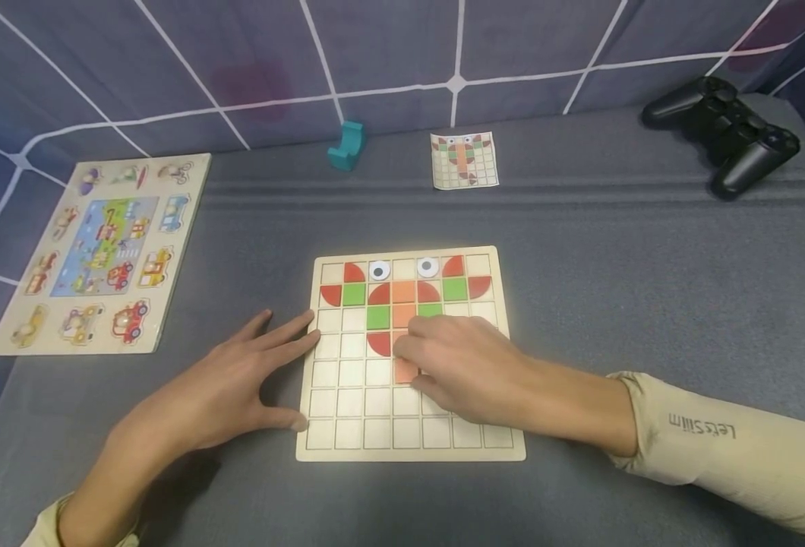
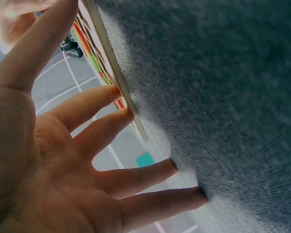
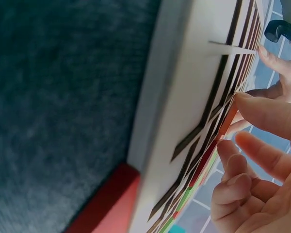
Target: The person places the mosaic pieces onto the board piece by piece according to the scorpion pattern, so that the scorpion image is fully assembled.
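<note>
A square wooden grid board (image 1: 351,433) lies flat before me. Red quarter-round tiles (image 1: 330,295), green square tiles (image 1: 354,294), orange square tiles (image 1: 404,292) and two eye tiles (image 1: 379,270) sit in its upper cells. My right hand (image 1: 467,368) reaches over from the right and pinches the lowest orange tile (image 1: 405,371) between thumb and a finger, at its cell in the middle column. It hides several cells to the right. Spread wide, my left hand (image 1: 228,387) touches the board's left edge with its fingertips and thumb; its other fingertips meet the cloth in the left wrist view.
Behind the board lies a small printed pattern card (image 1: 464,161), with a teal curved block (image 1: 347,146) to its left. A wooden vehicle puzzle (image 1: 163,304) is at the left, a black game controller (image 1: 724,137) at the back right. A red piece (image 3: 109,206) lies beside the board's edge.
</note>
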Demonstrator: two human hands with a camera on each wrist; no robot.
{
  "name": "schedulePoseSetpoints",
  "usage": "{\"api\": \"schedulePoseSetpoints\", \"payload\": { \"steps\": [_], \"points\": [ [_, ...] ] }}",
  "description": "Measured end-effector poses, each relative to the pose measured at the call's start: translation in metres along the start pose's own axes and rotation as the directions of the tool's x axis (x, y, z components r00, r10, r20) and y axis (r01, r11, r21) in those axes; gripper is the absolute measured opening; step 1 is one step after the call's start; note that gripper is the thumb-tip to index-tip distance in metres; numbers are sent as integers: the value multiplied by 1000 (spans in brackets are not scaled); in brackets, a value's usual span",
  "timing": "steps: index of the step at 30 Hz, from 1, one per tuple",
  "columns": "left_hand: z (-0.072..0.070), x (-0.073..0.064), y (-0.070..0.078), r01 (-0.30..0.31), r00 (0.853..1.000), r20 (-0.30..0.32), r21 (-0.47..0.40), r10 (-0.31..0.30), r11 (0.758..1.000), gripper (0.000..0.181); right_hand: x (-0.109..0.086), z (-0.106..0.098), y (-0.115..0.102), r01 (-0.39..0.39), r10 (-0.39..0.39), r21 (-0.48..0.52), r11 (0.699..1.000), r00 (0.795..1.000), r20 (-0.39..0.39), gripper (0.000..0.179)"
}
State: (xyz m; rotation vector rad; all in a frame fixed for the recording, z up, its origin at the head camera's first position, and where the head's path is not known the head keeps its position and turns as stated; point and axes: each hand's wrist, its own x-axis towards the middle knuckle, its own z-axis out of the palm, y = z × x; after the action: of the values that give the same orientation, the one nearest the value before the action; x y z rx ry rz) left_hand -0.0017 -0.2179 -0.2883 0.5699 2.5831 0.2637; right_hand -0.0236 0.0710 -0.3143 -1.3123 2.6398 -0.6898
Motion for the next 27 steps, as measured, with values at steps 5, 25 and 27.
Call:
{"api": "schedulePoseSetpoints", "payload": {
  "steps": [5,25,27],
  "points": [
    [1,0,0,7,1000,6,-3,-7,1000,101,0,0,-1,-24,24,-11,1000,1000,11,14],
    [1,1,0,19,1000,9,-11,-19,1000,101,-32,-35,24,-81,72,113,990,994,81,26],
    [1,1,0,22,1000,13,-16,-22,1000,101,-44,-40,31,-105,89,153,983,990,105,27]
  ]
}}
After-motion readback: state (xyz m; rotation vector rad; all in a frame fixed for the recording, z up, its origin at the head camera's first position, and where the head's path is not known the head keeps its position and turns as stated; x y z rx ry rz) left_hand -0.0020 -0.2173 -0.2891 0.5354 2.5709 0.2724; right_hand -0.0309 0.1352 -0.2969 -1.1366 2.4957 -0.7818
